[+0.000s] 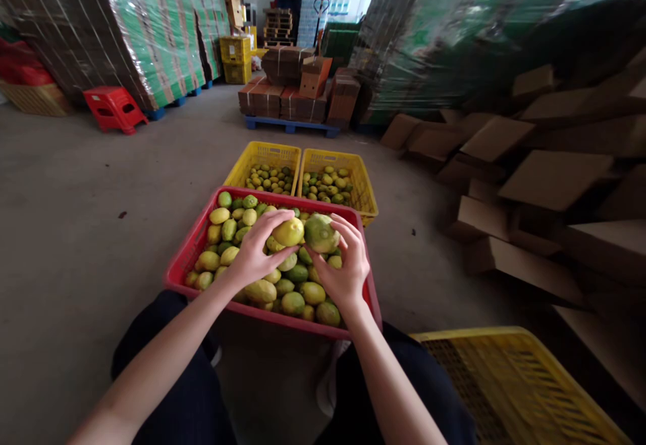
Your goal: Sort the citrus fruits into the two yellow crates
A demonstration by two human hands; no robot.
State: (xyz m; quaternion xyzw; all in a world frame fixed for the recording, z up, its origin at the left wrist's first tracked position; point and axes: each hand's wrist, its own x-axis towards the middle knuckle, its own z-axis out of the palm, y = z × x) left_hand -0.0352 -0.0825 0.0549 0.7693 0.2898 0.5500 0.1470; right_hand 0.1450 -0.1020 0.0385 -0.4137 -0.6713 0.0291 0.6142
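Observation:
My left hand (265, 246) is closed around a yellow lemon (289, 233), fingers over the top and thumb beneath. Beside it, my right hand (348, 260) grips a greener lemon (321, 233) between thumb and fingers. The two fruits are held side by side, almost touching, above a red crate (297, 324). Many yellow and green lemons (261, 291) fill that crate, which stands between my knees. My hands and forearms hide part of the fruit below.
Two yellow crates (337, 155) with lemons stand just beyond the red one. A yellow crate (509, 378) lies at my right, near a heap of cardboard boxes (552, 179). Flattened cartons rest on a blue pallet (290, 125) ahead. A red stool (115, 108) stands at left by wrapped stacks (161, 34).

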